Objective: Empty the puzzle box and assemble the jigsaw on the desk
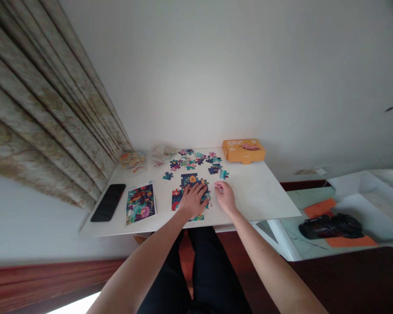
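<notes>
My left hand [194, 199] lies flat with its fingers spread over a partly joined jigsaw puzzle [187, 179], covering much of its middle. Dark blue, red and teal parts of the puzzle show around the fingers. Just to the right, my right hand [225, 196] rests on the table with its fingers curled together; whatever they may hold is hidden. Loose puzzle pieces [190, 162] are scattered beyond both hands. One dark piece [168, 175] lies apart on the left, and a teal piece [224, 174] lies above my right hand.
A picture card [140, 203] and a black phone [108, 203] lie at the table's left. An orange puzzle box [244, 151] stands at the back right. Plastic bags with pieces [157, 156] sit at the back left. A black camera [330, 226] rests on a lower surface at right.
</notes>
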`<state>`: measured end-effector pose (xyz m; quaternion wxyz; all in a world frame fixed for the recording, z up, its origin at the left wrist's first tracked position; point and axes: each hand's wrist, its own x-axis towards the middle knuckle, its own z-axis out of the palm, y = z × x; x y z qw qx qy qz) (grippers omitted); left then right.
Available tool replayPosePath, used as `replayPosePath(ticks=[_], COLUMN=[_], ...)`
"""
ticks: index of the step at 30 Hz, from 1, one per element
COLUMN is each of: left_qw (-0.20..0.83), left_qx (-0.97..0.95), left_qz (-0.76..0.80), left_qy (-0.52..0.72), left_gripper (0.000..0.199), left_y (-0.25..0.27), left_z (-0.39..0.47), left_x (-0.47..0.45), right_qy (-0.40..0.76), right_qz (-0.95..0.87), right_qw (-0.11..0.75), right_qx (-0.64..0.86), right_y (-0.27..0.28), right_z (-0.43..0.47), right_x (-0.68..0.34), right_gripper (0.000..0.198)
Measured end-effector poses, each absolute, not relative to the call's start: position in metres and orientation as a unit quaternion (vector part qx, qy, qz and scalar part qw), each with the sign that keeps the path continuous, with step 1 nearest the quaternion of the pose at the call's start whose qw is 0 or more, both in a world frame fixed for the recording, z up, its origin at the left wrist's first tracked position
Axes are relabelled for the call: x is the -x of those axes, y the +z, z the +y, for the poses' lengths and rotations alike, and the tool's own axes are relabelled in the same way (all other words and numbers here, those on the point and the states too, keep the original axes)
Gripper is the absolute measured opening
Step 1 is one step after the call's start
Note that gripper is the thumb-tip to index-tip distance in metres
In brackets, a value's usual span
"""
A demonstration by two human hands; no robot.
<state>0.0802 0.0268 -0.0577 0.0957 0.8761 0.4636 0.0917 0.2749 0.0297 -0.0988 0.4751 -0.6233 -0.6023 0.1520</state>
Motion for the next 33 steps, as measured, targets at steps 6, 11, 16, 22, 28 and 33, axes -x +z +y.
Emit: replayPosePath(ticks=[6,11,16,22,28,33], left_qw=[0.102,0.114,0.122,0.127,0.128,0.124], left_qx=[-0.869,-0.867,-0.865,-0.865,-0.864,-0.866], left_qz=[0.472,0.471,0.471,0.469,0.469,0.468], left_qy=[0.107,0.119,0.122,0.122,0.132,0.126], left_gripper=[0.05,0.05,0.049,0.049,0.049,0.049], left_y=[-0.053,-0.057,-0.059,-0.06,-0.061,-0.062], left_z=[0.025,0.025,0.025,0.025,0.025,0.026], left_x=[-0.081,-0.08,-0.079,-0.08,-0.08,-0.079], right_qy=[0.088,0.027,-0.002,-0.013,-0.011,-0.01], right_qz=[-0.643,-0.648,-0.611,-0.63,-0.636,-0.621], right_qw=[0.383,0.242,0.199,0.229,0.262,0.265], right_qx=[0.658,0.721,0.766,0.742,0.726,0.738], right_y=[-0.081,-0.064,-0.066,-0.083,-0.096,-0.097], right_z=[0.061,0.089,0.102,0.099,0.085,0.079], right_x=[-0.287,-0.277,-0.278,-0.31,-0.334,-0.335], right_gripper=[0.02,0.039,0.04,0.038,0.038,0.035])
